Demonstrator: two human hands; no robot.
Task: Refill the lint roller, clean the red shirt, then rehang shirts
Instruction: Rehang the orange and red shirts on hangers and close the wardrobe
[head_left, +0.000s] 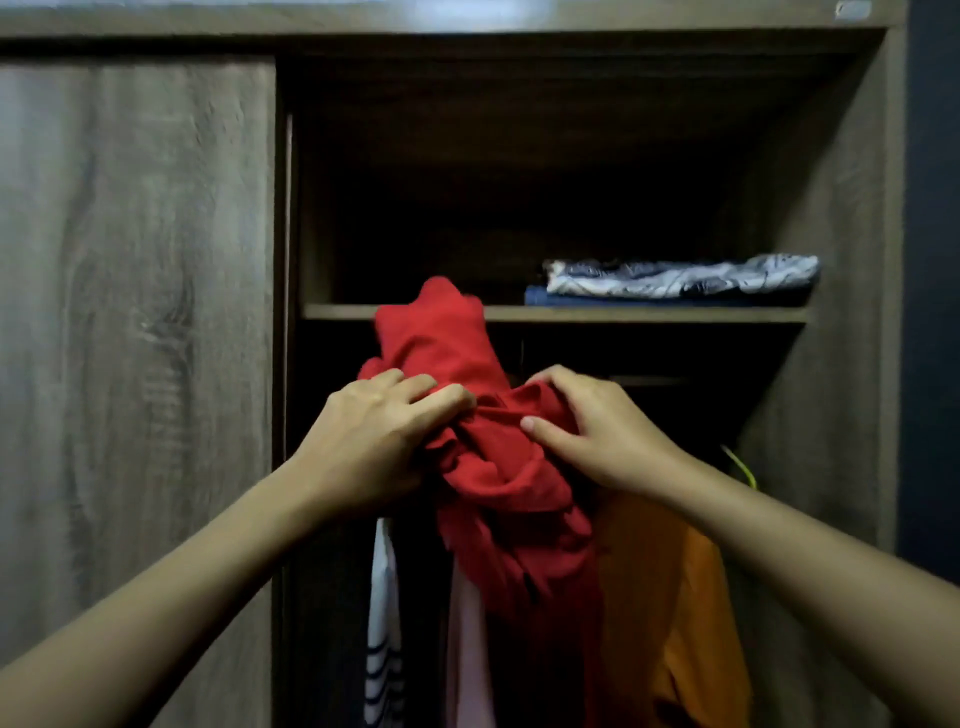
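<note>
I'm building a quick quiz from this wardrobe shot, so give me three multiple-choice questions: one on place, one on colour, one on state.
1. Where do the folded clothes lie? A) on the shelf B) on the floor C) on a hanger
2. What colour is the shirt hanging right of the red shirt? A) green B) orange C) white
3. What are the left hand and right hand doing? A) idle B) holding a roller C) gripping the red shirt

1 A: they sit at the shelf's right end.
2 B: the orange shirt hangs there.
3 C: both hands' fingers curl into it.
</note>
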